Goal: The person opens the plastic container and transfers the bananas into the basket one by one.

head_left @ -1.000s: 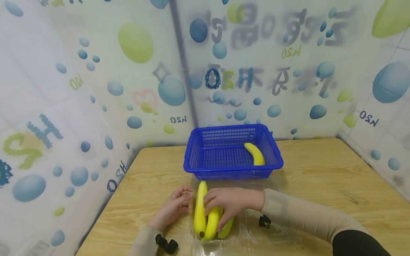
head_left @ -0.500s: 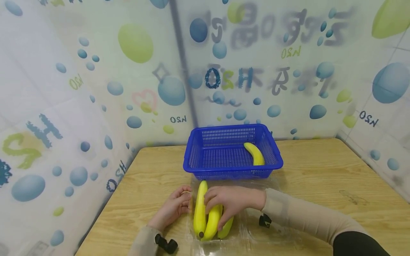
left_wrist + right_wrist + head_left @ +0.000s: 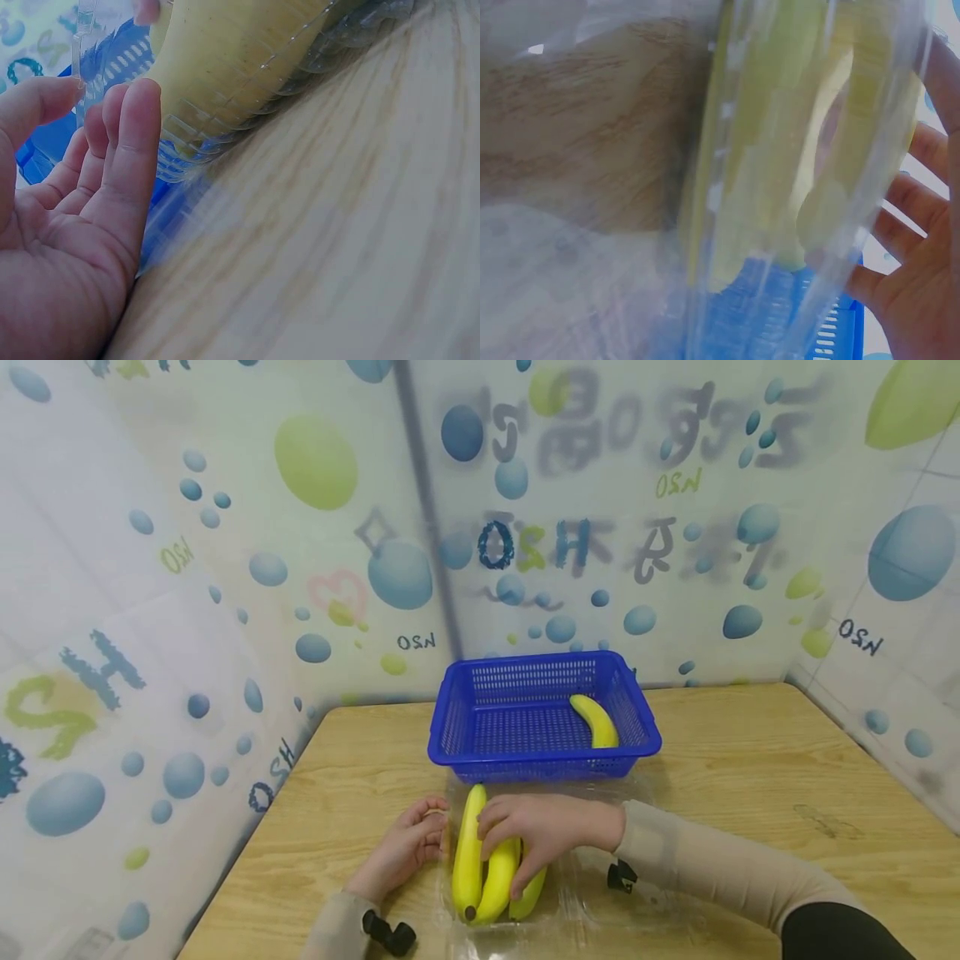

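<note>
Several yellow bananas lie in a clear plastic clamshell container, which is spread on the table with its other half to the right. My right hand reaches over them from the right, its fingers and thumb curved around the middle banana. Left of that is a long banana; a third banana is partly covered by the hand. Beside the container's left wall, my left hand has its palm inward and fingers relaxed. In the left wrist view, its fingertips are right at the clear plastic.
A blue plastic basket stands behind the container, near the back edge of the wooden table. Inside it, on the right, lies one banana. Patterned curtains enclose the table at the back and sides.
Both hands and the bananas stay almost where they were. Only a very slight shift of the whole head view shows.
</note>
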